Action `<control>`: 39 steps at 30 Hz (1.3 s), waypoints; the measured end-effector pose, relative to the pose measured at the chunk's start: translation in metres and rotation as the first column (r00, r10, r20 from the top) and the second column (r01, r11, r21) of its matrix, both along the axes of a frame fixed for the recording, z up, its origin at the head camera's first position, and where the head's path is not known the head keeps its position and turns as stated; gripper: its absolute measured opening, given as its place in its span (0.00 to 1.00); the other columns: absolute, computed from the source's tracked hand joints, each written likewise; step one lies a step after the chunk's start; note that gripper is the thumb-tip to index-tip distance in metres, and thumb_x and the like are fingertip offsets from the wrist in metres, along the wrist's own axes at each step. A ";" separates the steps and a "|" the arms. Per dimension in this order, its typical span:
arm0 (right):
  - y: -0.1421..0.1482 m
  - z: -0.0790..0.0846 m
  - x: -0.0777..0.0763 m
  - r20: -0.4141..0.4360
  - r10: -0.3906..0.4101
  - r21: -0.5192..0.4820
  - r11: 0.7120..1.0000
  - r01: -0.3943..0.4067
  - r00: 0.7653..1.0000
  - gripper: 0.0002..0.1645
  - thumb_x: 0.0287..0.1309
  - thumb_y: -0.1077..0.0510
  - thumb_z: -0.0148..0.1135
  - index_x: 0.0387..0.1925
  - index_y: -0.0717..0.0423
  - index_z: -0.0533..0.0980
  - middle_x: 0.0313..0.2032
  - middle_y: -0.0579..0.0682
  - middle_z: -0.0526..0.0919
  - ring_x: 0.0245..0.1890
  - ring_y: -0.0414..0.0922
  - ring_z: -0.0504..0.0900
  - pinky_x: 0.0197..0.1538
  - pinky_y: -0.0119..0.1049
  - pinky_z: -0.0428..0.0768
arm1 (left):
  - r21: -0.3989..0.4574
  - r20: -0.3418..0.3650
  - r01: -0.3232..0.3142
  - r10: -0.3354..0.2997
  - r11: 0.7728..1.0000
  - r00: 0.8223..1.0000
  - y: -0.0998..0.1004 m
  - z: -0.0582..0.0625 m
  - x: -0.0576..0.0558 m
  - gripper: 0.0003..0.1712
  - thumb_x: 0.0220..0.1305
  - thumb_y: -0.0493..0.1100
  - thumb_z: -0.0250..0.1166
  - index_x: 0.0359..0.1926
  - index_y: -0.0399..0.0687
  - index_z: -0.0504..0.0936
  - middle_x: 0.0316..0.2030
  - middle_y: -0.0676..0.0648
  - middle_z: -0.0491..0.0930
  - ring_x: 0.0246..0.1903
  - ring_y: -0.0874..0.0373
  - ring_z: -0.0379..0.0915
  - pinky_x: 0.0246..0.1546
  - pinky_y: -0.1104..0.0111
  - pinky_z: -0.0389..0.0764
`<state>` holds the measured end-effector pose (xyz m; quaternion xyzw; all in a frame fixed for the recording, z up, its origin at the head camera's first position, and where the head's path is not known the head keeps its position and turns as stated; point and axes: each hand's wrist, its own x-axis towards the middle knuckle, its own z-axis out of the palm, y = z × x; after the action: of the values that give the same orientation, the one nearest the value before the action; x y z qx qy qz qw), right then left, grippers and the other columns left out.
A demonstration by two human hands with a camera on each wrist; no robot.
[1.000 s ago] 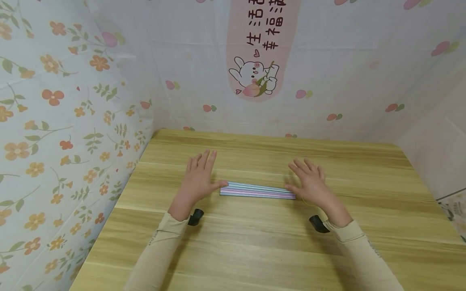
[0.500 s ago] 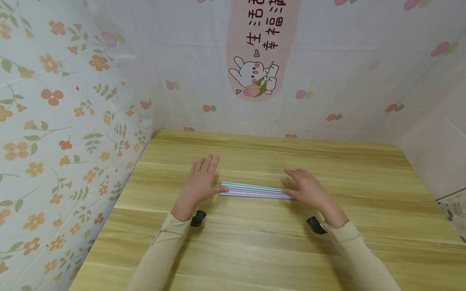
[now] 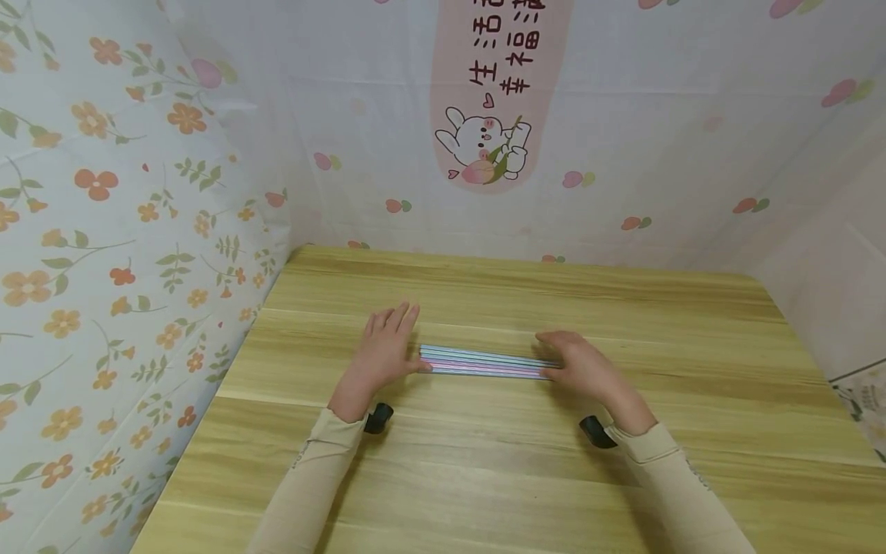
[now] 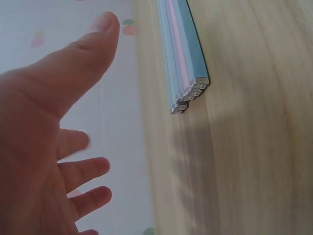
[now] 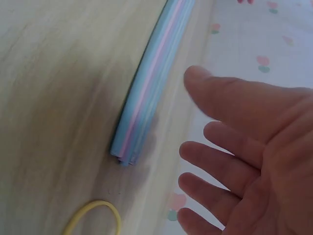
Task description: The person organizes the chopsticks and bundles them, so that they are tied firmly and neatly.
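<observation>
Several slim pastel blue and pink sticks (image 3: 484,365) lie side by side as a flat bundle on the wooden table. Silvery patterned tips show at the near end of the sticks (image 4: 193,90) in the left wrist view. My left hand (image 3: 377,354) hovers at the bundle's left end, fingers straight and thumb stretched toward it. At the right end is my right hand (image 3: 584,365), thumb and fingers apart. Both wrist views show a gap between thumb and sticks. A yellow loop like a rubber band (image 5: 100,203) lies beyond the right end.
The wooden table (image 3: 457,477) meets a patterned cloth backdrop (image 3: 346,115) at the back. A floral cloth (image 3: 138,269) hangs along the left side. Black wrist mounts (image 3: 378,418) sit under both wrists.
My right hand has moved a little left and nearer, its fingers drawing closer together. My left hand has shifted slightly nearer. The sticks lie where they were.
</observation>
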<state>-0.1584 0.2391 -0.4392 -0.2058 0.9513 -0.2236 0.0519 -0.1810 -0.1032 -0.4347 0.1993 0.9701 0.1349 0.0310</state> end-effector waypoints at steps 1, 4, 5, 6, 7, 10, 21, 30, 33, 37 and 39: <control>0.000 -0.001 0.000 0.005 0.005 -0.001 1.000 -0.005 1.000 0.35 0.51 0.61 0.69 0.61 0.68 0.69 0.59 0.65 0.73 0.61 0.64 0.69 0.62 0.57 0.66 | -0.008 0.004 -0.004 0.004 1.000 1.000 0.000 -0.001 0.000 0.60 0.48 0.65 0.70 0.73 0.43 0.53 0.71 0.38 0.55 0.69 0.38 0.49 0.68 0.42 0.45; -0.001 -0.004 0.001 0.015 0.017 -0.008 1.000 -0.016 1.000 0.33 0.51 0.65 0.68 0.60 0.69 0.69 0.59 0.65 0.74 0.60 0.63 0.70 0.62 0.57 0.66 | -0.021 -0.002 -0.007 0.007 1.000 1.000 0.000 -0.003 0.000 0.56 0.47 0.65 0.71 0.69 0.41 0.60 0.68 0.39 0.60 0.68 0.38 0.51 0.68 0.40 0.43; -0.002 -0.004 0.001 0.013 0.020 -0.009 1.000 -0.020 1.000 0.33 0.51 0.65 0.68 0.59 0.69 0.70 0.58 0.65 0.74 0.60 0.63 0.70 0.61 0.57 0.67 | -0.025 -0.004 -0.006 0.006 1.000 1.000 0.000 -0.004 0.000 0.54 0.47 0.65 0.71 0.68 0.41 0.63 0.67 0.40 0.62 0.68 0.39 0.52 0.67 0.40 0.43; -0.002 -0.005 0.002 0.010 0.023 -0.008 1.000 -0.023 1.000 0.32 0.51 0.66 0.68 0.59 0.69 0.70 0.57 0.65 0.75 0.60 0.63 0.71 0.61 0.57 0.67 | -0.028 -0.006 -0.004 0.004 1.000 1.000 0.000 -0.005 0.000 0.53 0.46 0.65 0.71 0.67 0.41 0.64 0.66 0.40 0.63 0.67 0.39 0.53 0.67 0.40 0.43; -0.003 -0.006 0.002 0.007 0.026 -0.008 1.000 -0.026 1.000 0.32 0.51 0.67 0.68 0.58 0.69 0.71 0.57 0.65 0.75 0.59 0.63 0.71 0.61 0.56 0.68 | -0.031 -0.005 -0.002 0.001 1.000 1.000 0.001 -0.006 0.000 0.52 0.46 0.64 0.71 0.66 0.41 0.66 0.65 0.41 0.64 0.67 0.39 0.54 0.67 0.40 0.43; -0.005 -0.007 0.002 -0.003 0.033 0.001 0.999 -0.033 0.999 0.30 0.50 0.67 0.68 0.56 0.70 0.72 0.54 0.64 0.78 0.57 0.62 0.74 0.59 0.56 0.70 | -0.032 0.002 0.012 -0.012 0.999 1.000 0.002 -0.009 0.000 0.50 0.46 0.63 0.72 0.64 0.40 0.67 0.63 0.41 0.67 0.66 0.40 0.56 0.68 0.41 0.45; -0.008 -0.013 0.001 -0.019 0.036 0.051 0.998 -0.035 0.999 0.25 0.50 0.65 0.69 0.51 0.66 0.77 0.47 0.60 0.79 0.48 0.56 0.78 0.51 0.50 0.77 | 0.031 0.007 0.084 -0.084 0.996 0.996 0.005 -0.021 0.006 0.45 0.48 0.54 0.75 0.62 0.36 0.67 0.59 0.40 0.72 0.61 0.45 0.64 0.67 0.57 0.59; -0.010 -0.018 -0.002 -0.084 0.040 0.085 0.996 -0.033 0.996 0.20 0.47 0.66 0.71 0.45 0.67 0.80 0.38 0.56 0.79 0.37 0.48 0.77 0.42 0.43 0.78 | 0.049 -0.012 0.126 -0.126 0.991 0.992 0.009 -0.017 0.006 0.34 0.50 0.43 0.74 0.57 0.36 0.71 0.53 0.41 0.76 0.54 0.47 0.71 0.58 0.59 0.70; -0.011 -0.021 -0.003 -0.092 0.041 0.095 0.995 -0.033 0.995 0.19 0.46 0.66 0.71 0.44 0.66 0.81 0.37 0.55 0.79 0.36 0.47 0.77 0.42 0.42 0.78 | 0.055 -0.014 0.121 -0.120 0.991 0.993 0.010 -0.018 0.005 0.34 0.51 0.41 0.74 0.58 0.37 0.72 0.53 0.42 0.76 0.54 0.47 0.71 0.56 0.59 0.72; -0.012 -0.021 -0.003 -0.101 0.033 0.102 0.995 -0.023 0.994 0.17 0.45 0.66 0.72 0.41 0.65 0.81 0.36 0.54 0.79 0.36 0.48 0.78 0.43 0.43 0.79 | 0.043 -0.028 0.120 -0.119 0.992 0.993 0.011 -0.021 0.004 0.33 0.50 0.41 0.74 0.57 0.37 0.72 0.52 0.42 0.76 0.52 0.48 0.72 0.54 0.60 0.74; -0.013 -0.021 -0.004 -0.106 0.029 0.101 0.995 -0.019 0.994 0.16 0.45 0.66 0.72 0.40 0.65 0.81 0.35 0.53 0.79 0.36 0.48 0.77 0.43 0.43 0.78 | 0.038 -0.039 0.125 -0.124 0.991 0.992 0.011 -0.021 0.004 0.33 0.49 0.40 0.74 0.56 0.37 0.73 0.50 0.43 0.76 0.51 0.49 0.72 0.53 0.60 0.75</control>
<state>-0.1620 0.2262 -0.4607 -0.2261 0.9602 -0.1636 0.0137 -0.1774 -0.0918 -0.4559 0.2624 0.9532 0.1489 0.0177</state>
